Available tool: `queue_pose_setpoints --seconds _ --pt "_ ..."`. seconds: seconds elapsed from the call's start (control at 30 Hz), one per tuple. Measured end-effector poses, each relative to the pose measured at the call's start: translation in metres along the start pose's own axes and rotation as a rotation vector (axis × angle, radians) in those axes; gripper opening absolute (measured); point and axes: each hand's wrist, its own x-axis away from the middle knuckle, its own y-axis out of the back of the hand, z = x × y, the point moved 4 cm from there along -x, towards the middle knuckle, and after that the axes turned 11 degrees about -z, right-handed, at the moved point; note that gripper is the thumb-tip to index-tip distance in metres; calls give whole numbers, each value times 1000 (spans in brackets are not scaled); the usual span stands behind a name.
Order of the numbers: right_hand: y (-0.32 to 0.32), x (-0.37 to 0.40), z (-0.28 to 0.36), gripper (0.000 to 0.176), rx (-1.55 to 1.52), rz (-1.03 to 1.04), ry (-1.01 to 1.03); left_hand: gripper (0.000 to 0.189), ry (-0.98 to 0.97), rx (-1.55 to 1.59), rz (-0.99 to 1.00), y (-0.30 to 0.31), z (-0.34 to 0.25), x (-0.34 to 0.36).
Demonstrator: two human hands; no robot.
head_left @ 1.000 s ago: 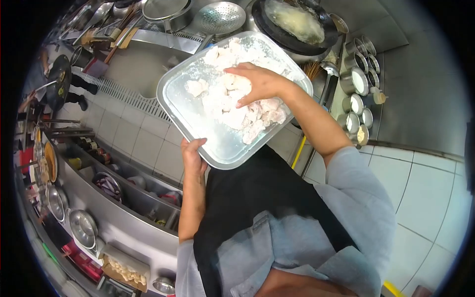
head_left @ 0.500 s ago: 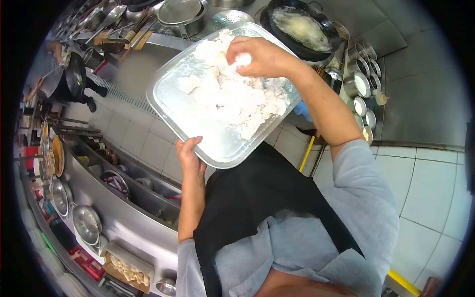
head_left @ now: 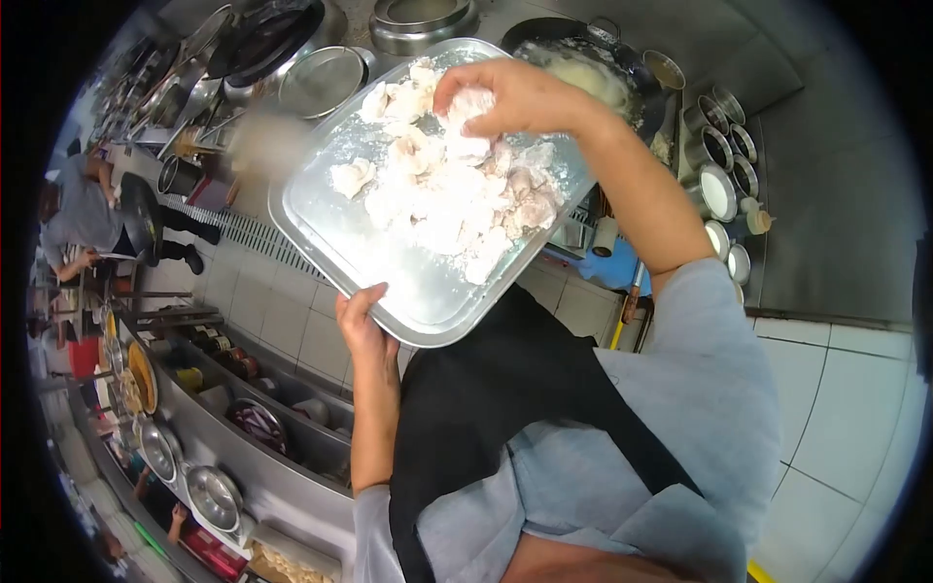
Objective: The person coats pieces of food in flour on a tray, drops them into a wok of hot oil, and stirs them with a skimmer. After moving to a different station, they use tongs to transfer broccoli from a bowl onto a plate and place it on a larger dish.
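A metal tray (head_left: 335,257) is held out in front of my body, tilted, with flour-dusted pieces (head_left: 428,209) heaped over its middle and far end. My left hand (head_left: 363,316) grips the near left edge, thumb over the rim and fingers underneath. Over the far part of the tray, my right hand (head_left: 496,97) has its fingers curled round a white floured piece (head_left: 469,119). Just beyond the tray's far right corner sits a black wok (head_left: 637,92) with pale, bubbling contents, partly hidden behind my right forearm.
Round metal containers (head_left: 717,194) line the right side of the stove. Pots and a round strainer (head_left: 321,83) lie beyond the tray. At left another person (head_left: 83,209) stands by a wok. A steel counter (head_left: 292,466) with bowls runs along the lower left.
My right hand has risen slightly, and a larger floured piece now shows in its fingers. The pieces in the tray have shifted and spread somewhat. The camera view has turned a little.
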Motion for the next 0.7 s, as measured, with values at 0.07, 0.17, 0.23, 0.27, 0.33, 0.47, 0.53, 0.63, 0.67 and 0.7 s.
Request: queue_pose_setpoints --seconds 0.07,0.17,0.23,0.27,0.33,0.47,0.53,0.63,0.67,0.7 --pt "21 -16 4 37 -145 -46 -45 53 -7 -15 -1 -10 -3 -13" --pt "36 -33 16 35 -15 -25 25 51 37 -30 20 -21 -2 -25" --pt "42 -43 11 38 24 0 56 51 32 13 1 -32 1 -35" --pt "47 -46 5 38 31 4 63 51 28 23 2 -38 4 -37" --pt "45 -48 -12 45 183 25 185 51 36 -7 -37 -41 4 -40" --pt "18 -56 -40 51 234 202 82 51 47 8 -3 -49 3 -53" --pt "19 -57 -50 50 228 231 -98 52 53 -6 -1 -53 4 -57" --pt "44 -56 -63 47 57 49 -1 52 60 -18 -26 -48 6 -56" --pt "50 -54 -68 46 -38 -27 49 52 69 -24 -27 -47 5 -55" --pt "59 -56 -61 47 -88 -92 78 48 67 -19 -47 -48 3 -56"
